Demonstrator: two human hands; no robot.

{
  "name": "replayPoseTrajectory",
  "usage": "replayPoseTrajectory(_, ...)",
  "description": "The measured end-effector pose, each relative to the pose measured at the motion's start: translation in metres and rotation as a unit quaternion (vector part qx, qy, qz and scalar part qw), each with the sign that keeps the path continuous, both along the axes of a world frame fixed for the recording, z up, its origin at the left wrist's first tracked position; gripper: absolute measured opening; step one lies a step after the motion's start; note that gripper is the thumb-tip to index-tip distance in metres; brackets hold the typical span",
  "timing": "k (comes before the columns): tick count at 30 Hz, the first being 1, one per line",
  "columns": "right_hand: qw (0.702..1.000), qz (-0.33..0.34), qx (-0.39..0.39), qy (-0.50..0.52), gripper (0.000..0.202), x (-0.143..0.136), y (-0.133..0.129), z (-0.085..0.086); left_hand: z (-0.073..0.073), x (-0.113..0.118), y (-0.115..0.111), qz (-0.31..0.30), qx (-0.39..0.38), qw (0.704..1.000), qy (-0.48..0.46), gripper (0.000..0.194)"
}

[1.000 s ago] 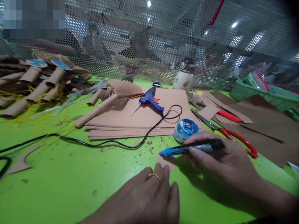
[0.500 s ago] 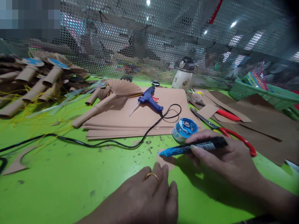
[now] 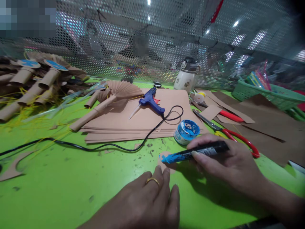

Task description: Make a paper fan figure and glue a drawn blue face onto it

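A black marker pen (image 3: 202, 152), its front end smeared with thick blue paint, is gripped between the thumb and fingers of my right hand (image 3: 228, 167). Its blue end touches a small rounded piece of brown paper (image 3: 170, 169) on the green table, where a short blue mark shows near the upper left edge. My left hand (image 3: 145, 197), with a gold ring, lies palm down, its fingertips resting on the near edge of that paper. Just beyond the pen stands an open tub of blue paint (image 3: 187, 132).
A blue glue gun (image 3: 151, 103) and a pleated paper fan (image 3: 102, 106) lie on stacked brown sheets (image 3: 114, 124); a black cord (image 3: 95, 148) runs left. Red-handled scissors (image 3: 228, 133) lie beyond my right hand. A bottle (image 3: 186, 78) and green basket (image 3: 269, 93) stand behind.
The pen's blue end has shifted slightly down on the paper piece, and the blue mark there shows more clearly. The whole view has moved a little. Both hands keep their hold.
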State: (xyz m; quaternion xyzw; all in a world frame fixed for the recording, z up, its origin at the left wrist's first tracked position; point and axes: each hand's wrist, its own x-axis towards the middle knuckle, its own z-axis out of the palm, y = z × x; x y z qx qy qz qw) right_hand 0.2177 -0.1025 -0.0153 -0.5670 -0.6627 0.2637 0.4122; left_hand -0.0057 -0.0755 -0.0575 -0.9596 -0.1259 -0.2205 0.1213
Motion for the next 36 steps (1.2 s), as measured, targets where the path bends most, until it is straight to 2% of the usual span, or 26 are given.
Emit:
replayPoseTrajectory(15,1.0,0.004,0.012,-0.009,0.006,0.0006,-0.001,0.0006,0.0009,-0.0006,-0.0007,-0.003,-0.005,1.0,-0.002,0.017)
replayPoseTrajectory(25,0.998,-0.049,0.034,0.006,0.003,0.001,-0.0016,0.0008,0.0003,0.0013,0.0019,-0.006,-0.002,1.0,-0.002,0.018)
replayPoseTrajectory(36,1.0,-0.016,0.009,-0.003,0.004,0.0012,-0.0002,0.0013,0.0035,0.0006,-0.0014,-0.001,-0.002,1.0,-0.002,0.014)
